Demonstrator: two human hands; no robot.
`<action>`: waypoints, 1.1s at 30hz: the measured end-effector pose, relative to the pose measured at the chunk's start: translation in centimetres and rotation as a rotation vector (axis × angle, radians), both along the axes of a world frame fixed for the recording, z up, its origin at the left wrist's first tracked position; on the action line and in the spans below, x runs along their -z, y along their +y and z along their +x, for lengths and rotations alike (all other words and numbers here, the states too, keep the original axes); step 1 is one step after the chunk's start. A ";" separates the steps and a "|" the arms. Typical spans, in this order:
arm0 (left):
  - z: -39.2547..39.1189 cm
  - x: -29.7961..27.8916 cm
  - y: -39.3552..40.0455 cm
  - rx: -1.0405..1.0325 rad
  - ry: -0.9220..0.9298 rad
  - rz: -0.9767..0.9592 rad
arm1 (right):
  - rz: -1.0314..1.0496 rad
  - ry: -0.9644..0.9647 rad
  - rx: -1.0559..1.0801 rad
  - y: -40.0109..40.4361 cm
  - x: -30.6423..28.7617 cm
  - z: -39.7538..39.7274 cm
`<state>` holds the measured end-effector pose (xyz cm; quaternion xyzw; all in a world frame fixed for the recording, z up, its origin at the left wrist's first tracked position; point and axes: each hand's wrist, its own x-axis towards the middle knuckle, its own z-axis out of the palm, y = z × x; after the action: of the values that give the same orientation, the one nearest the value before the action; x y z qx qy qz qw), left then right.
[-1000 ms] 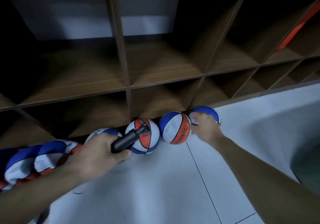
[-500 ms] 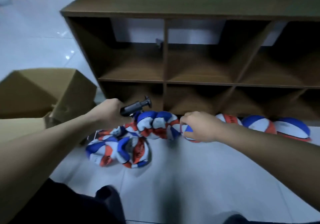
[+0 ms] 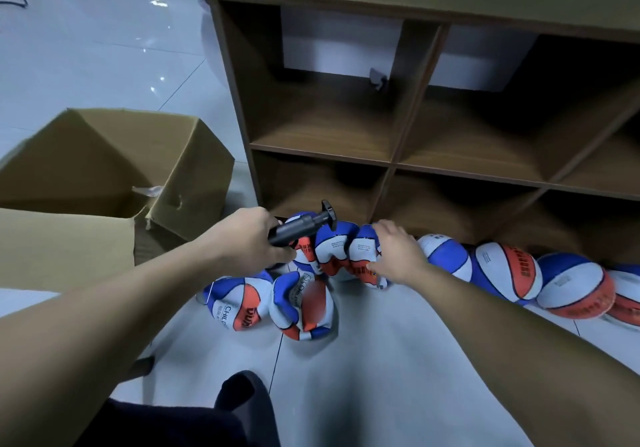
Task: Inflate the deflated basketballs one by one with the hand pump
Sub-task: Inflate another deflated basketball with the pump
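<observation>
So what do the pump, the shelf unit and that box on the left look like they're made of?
Hand pump: matte black plastic, by its dull moulded look.
Shelf unit: wood-grain board, probably laminate; streaked brown, smooth faces.
Box: plain brown cardboard, with creased flaps and a torn edge.

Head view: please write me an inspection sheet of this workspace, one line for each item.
Surface: pale tiled floor.
Job's things: black hand pump; crumpled deflated basketballs; rounder basketballs along the wooden cubby shelf.
Clutter: open cardboard box.
Hands: left hand grips the pump; right hand rests on a deflated ball, fingers spread.
Cables: nothing seen.
Surroundings: shelf compartments hold no balls; a small dark item in one.
</observation>
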<state>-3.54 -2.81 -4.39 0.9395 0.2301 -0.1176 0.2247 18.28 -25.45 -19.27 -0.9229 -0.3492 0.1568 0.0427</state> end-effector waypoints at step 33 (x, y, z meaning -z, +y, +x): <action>6.7 2.7 -0.9 0.104 0.102 0.003 | 0.021 -0.196 -0.387 -0.7 2.6 6.4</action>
<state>3.19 -3.76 -7.06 0.9433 0.1922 -0.1764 0.2052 24.64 -26.10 -21.90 -0.8490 -0.5239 0.0678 -0.0128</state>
